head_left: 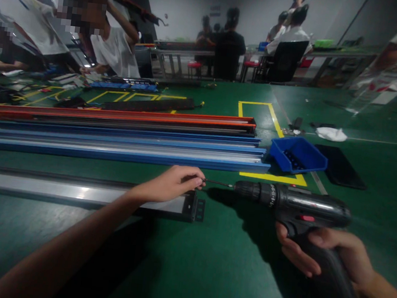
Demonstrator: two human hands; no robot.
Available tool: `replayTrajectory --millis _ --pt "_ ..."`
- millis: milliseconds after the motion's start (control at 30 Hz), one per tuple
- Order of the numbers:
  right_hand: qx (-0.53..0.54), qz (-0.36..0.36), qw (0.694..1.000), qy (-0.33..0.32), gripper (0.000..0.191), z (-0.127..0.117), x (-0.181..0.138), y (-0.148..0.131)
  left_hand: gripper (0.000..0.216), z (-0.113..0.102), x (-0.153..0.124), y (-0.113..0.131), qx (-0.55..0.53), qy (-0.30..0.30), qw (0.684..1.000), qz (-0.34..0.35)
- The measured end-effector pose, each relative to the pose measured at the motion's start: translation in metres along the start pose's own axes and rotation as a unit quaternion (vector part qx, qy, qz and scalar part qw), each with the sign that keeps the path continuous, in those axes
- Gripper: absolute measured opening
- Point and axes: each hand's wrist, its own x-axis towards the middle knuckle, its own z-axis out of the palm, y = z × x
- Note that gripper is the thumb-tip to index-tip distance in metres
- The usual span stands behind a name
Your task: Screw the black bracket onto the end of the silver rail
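Note:
My right hand (319, 249) is wrapped round the grip of a black cordless drill (306, 207), which points left. A long thin driver bit (218, 183) sticks out of its chuck. At the far end of the bit, the thumb and fingers of my left hand (176, 182) are pinched together on its tip; whether a small screw is also between them, I cannot tell. Under my left hand lies a long black-edged metal profile (107, 194), its bright face upward. A black end bracket with slots (198, 210) sits at its right end.
Several blue profiles (147, 155) and an orange one (187, 117) lie behind. To their right stands a blue bin (300, 156) with small dark parts, beside a dark flat slab (340, 166). A crumpled white tissue (331, 134) lies farther back. Other people stand and sit beyond the green table (205, 274).

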Motion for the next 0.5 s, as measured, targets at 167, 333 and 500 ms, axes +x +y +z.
replayTrajectory --millis 167,333,500 --pt "0.006 -0.002 1.000 -0.008 0.047 -0.0030 0.0009 0.0010 0.027 -0.0012 -0.0005 0.0018 0.004 0.006 1.000 0.001" --pt "0.009 0.003 1.000 -0.007 0.047 -0.0040 0.0007 0.0011 0.029 -0.0020 -0.0010 0.0007 -0.001 0.007 1.000 -0.005" --pt "0.001 0.007 1.000 0.000 0.046 -0.0027 0.0007 0.0005 0.031 -0.0010 -0.0004 -0.0012 0.005 -0.002 1.000 -0.011"
